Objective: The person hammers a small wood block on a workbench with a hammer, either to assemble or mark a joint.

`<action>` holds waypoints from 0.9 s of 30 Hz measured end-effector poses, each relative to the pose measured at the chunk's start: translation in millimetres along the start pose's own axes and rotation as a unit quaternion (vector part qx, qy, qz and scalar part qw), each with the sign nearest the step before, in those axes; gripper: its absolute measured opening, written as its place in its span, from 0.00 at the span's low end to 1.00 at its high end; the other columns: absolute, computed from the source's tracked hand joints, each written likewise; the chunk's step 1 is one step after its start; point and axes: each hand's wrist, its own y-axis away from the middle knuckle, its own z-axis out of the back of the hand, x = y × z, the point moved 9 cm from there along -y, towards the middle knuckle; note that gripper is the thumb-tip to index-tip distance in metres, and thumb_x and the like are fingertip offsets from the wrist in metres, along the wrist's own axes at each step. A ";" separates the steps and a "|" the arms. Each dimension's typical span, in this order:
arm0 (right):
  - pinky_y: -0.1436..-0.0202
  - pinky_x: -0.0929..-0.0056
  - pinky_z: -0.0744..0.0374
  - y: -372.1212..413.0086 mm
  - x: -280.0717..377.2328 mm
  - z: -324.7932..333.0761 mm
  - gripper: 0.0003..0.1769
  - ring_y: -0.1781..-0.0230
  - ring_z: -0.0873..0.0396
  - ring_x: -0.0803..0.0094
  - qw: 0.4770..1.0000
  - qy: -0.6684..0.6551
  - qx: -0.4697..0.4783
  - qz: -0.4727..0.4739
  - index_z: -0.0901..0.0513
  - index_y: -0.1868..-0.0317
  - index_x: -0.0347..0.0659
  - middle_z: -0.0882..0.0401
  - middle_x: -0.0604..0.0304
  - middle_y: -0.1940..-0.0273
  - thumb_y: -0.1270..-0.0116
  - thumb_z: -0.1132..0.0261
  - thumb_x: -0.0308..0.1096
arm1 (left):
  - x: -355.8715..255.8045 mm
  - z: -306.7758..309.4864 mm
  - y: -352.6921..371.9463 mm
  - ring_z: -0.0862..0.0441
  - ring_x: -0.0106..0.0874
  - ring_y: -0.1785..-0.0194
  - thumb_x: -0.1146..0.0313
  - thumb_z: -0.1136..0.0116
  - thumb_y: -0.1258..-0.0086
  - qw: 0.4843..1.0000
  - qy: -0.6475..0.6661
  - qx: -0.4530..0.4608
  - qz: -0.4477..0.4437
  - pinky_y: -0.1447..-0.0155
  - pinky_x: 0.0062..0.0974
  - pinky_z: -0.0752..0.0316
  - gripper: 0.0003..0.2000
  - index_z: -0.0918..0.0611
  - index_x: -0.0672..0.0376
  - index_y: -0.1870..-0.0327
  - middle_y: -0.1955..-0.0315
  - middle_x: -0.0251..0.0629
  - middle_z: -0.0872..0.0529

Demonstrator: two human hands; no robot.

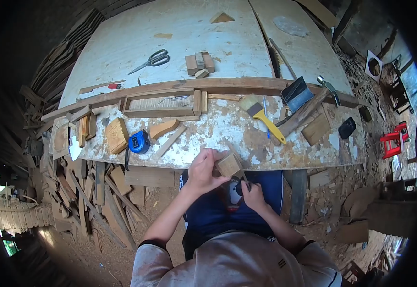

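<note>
My left hand (205, 171) grips a small wooden block (229, 165) at the front edge of the workbench, its fingers on the block's left side. Close to the block's right side, my right hand (254, 195) is closed around the dark handle of a thin tool (243, 173), which points up along the block. The tool's exact kind is too small to tell. On the bench to the left lie a thin wooden strip (171, 141), a curved wooden piece (164, 128) and a blue tape measure (138, 142).
A yellow-handled brush (264, 119), a hammer (329, 90) and a black object (347, 128) lie on the right. Scissors (153, 60) and stacked blocks (199, 64) sit farther back, behind a long wooden rail (246, 85). Scrap wood (117, 210) covers the floor at left.
</note>
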 end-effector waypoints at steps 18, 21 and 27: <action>0.56 0.39 0.18 0.8 -18.2 -3.8 0.17 0.62 0.14 0.31 1.000 0.017 0.018 -0.010 0.10 0.58 0.31 0.12 0.35 0.65 0.16 0.36 0.38 | 1.0 0.9 -1.3 0.11 0.47 0.55 0.62 0.09 0.49 1.000 0.001 0.003 -0.006 0.47 0.44 0.16 0.75 0.60 0.62 0.07 0.49 0.51 0.07; 0.58 0.41 0.17 -12.8 23.3 3.4 0.17 0.63 0.13 0.33 0.998 0.052 0.021 -0.006 0.10 0.57 0.31 0.11 0.36 0.65 0.16 0.37 0.37 | -0.4 -3.6 8.6 0.11 0.49 0.54 0.63 0.10 0.54 1.000 0.015 -0.009 0.012 0.50 0.43 0.16 0.73 0.54 0.62 0.08 0.46 0.50 0.07; 0.58 0.40 0.19 -4.9 2.5 3.3 0.17 0.64 0.14 0.32 0.999 0.047 0.006 0.013 0.10 0.59 0.31 0.13 0.35 0.66 0.17 0.35 0.38 | 7.9 -3.2 6.1 0.12 0.51 0.53 0.64 0.10 0.59 1.000 0.013 -0.018 0.015 0.50 0.43 0.16 0.73 0.49 0.62 0.08 0.44 0.49 0.07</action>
